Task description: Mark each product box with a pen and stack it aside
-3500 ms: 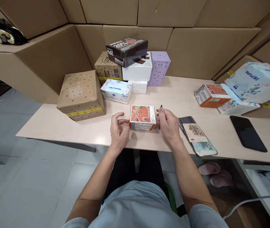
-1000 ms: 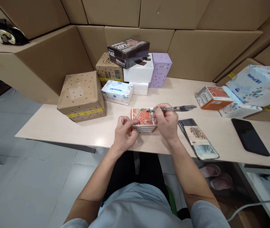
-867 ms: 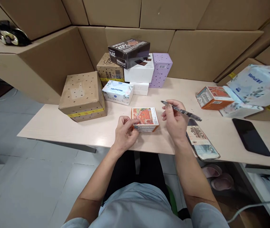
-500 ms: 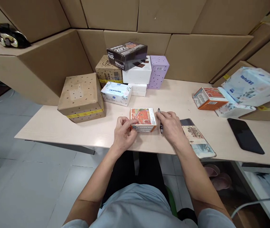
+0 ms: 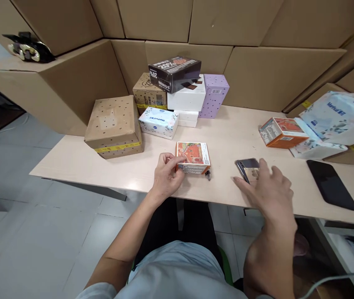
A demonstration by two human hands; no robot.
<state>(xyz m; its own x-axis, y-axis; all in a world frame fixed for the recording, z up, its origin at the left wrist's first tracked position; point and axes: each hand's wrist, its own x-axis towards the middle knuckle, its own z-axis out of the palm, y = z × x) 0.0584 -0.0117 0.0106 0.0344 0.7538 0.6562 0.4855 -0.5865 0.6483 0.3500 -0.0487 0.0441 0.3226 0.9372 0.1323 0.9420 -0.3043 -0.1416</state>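
Note:
My left hand [image 5: 168, 174] is closed at the left edge of a small orange-and-white printed box [image 5: 193, 153], thumb and fingers pinching its corner. The tip of a pen [image 5: 208, 175] pokes out at the box's front right corner; the rest of it is hidden. My right hand [image 5: 268, 189] hovers with spread fingers over what looks like a phone in a clear case [image 5: 245, 165] with banknotes on its back. The hand covers most of it. Whether the fingertips touch it I cannot tell.
A dark phone [image 5: 331, 185] lies on the right. Behind it are another orange box [image 5: 282, 132] and tissue packs [image 5: 340, 114]. Left of centre stand a dotted carton [image 5: 114, 124], a tissue pack [image 5: 159, 122] and stacked boxes, a black box [image 5: 175, 74] on top. Cardboard walls surround the table.
My right hand has left the pen and moved right, over the clear-cased phone and banknotes. The pen now sits against the box. My left hand keeps its grip on the box.

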